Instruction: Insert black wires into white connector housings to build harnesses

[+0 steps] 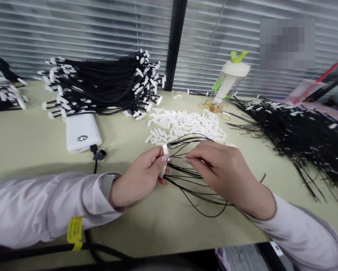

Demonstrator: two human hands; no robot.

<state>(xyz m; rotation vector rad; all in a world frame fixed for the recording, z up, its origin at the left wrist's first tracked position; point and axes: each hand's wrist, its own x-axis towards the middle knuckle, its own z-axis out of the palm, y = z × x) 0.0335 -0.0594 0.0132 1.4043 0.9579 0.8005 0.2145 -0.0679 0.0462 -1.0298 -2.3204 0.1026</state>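
A white connector with several thin black wires coming out of its right side is pinched in my left hand. Just right of it, my right hand pinches one thin wire between thumb and index finger, close to the connector. Other wires loop beneath and behind my right hand. Beyond both hands lies a loose pile of white connectors.
Bundled black cables with white ends lie at the back left, beside a white power bank. A clear jar stands at the back. Loose black wires cover the right side. A black cable crosses the front left.
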